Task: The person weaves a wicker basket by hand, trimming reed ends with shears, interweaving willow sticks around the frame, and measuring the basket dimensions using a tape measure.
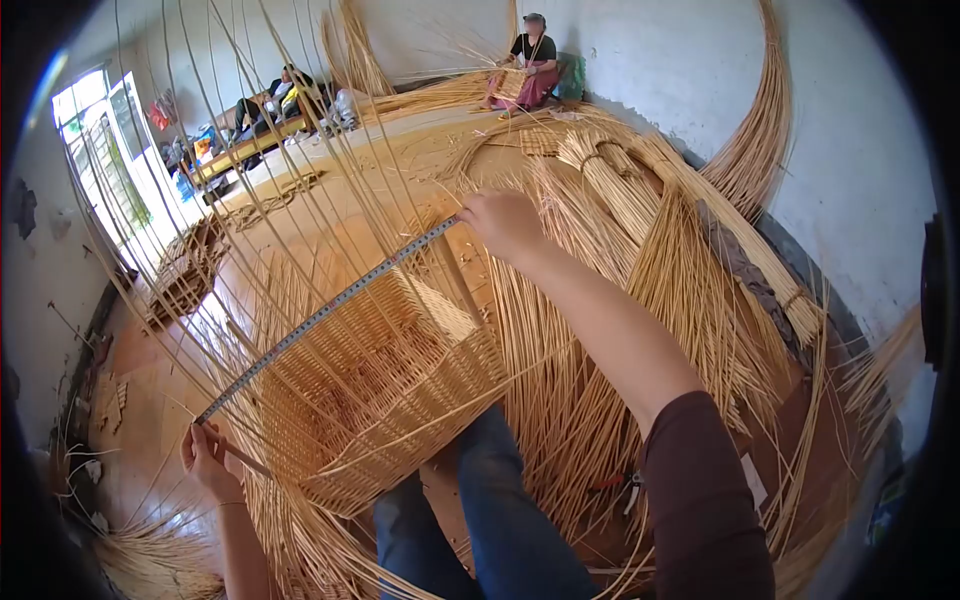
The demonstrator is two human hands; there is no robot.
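Observation:
A tape measure (338, 303) is stretched straight across the top of a half-woven wicker basket (430, 400). My left hand (207, 462) pinches its near-left end, close to a corner stake of the basket. At the other end, my right hand (500, 222) grips the tape with closed fingers, above the basket's far corner post (457, 280). Long upright willow rods (290, 190) rise from the basket's far side, behind the tape. The basket rests at my knees, its open top facing up, over my jeans (500, 500).
Loose willow rods (570, 400) cover the floor on my right, with tied bundles (610, 185) beyond. Pliers (632, 492) lie among them. A person (528, 70) sits weaving by the far wall; another person (290, 95) is on a bench (245, 150) at the left.

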